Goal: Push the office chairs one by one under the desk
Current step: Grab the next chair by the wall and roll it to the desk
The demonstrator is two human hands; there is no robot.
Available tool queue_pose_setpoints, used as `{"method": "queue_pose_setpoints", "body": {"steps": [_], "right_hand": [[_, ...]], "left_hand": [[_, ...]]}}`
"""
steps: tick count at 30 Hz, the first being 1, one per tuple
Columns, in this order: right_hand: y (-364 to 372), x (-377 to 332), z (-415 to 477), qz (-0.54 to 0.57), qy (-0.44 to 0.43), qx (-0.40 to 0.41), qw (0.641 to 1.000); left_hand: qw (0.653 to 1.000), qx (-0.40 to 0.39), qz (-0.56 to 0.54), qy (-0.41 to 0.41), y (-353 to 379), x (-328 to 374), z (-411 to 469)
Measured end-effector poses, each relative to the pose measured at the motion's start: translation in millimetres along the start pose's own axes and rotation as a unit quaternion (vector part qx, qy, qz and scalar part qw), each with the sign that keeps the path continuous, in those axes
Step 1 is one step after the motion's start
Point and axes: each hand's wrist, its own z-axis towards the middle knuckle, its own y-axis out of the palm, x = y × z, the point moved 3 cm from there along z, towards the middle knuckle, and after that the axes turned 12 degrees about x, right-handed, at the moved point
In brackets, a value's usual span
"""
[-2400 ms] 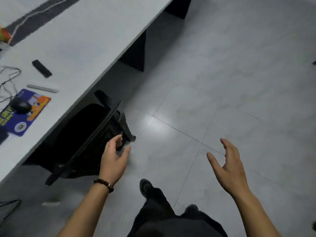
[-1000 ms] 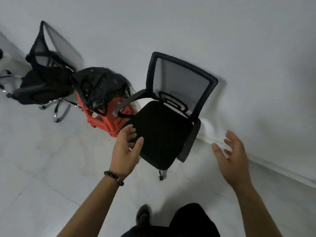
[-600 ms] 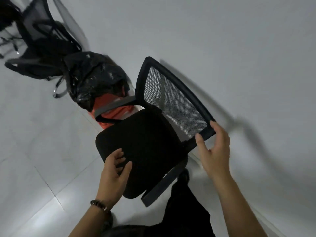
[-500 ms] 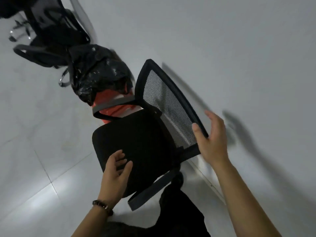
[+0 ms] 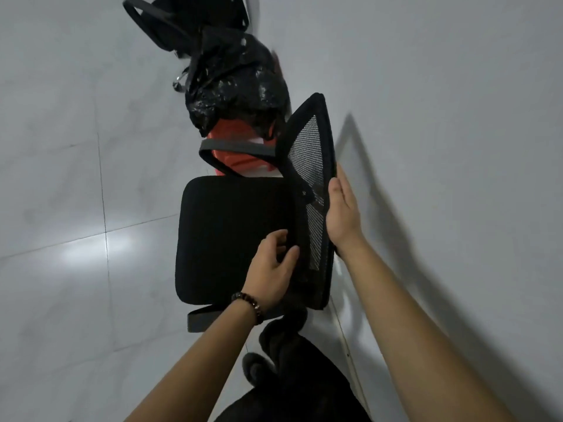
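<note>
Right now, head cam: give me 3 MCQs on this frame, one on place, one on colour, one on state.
1. Where is the right hand?
A. on the seat
B. on the mesh backrest's edge
C. on an armrest

2. What colour is the stool under the black bag?
A. blue
B. red-orange
C. green

3. What state is the left hand in?
A. open over the seat, fingers loosely curled
B. fisted on a caster
C. gripping an armrest

Answers: 1 B, palm lies along the backrest frame; 2 B, orange plastic shows below the bag; 3 A, nothing is clasped.
</note>
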Motion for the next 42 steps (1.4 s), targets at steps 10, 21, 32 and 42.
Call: {"method": "queue_pose_setpoints", "body": {"steps": [10,21,32,42], "right_hand": [[-20.1,30.2,-122.9,-0.063,0.065,-0.095,0.991],[-15.7,5.0,-92.4,-0.460,-0.400,-0.219,0.762],[75.3,-27.5,-105.8,-0.396,-0.541,-0.222,0.708],[144.8,-50.6,-92.4,-0.360,-0.546,-0.295,0.697]], "left_hand": [[0.993,-0.103,0.036,-0.034,-34.5,-36.7,-103.8],[0.994,-0.029,0.102,-0.013,-67.2,-74.5,-164.5],[0.862,0.350,0.367,-0.001,-105.1,-60.5,-178.2],[0.797,0.397,0.447,0.086,-190.6,-73.2,-121.5]]}}
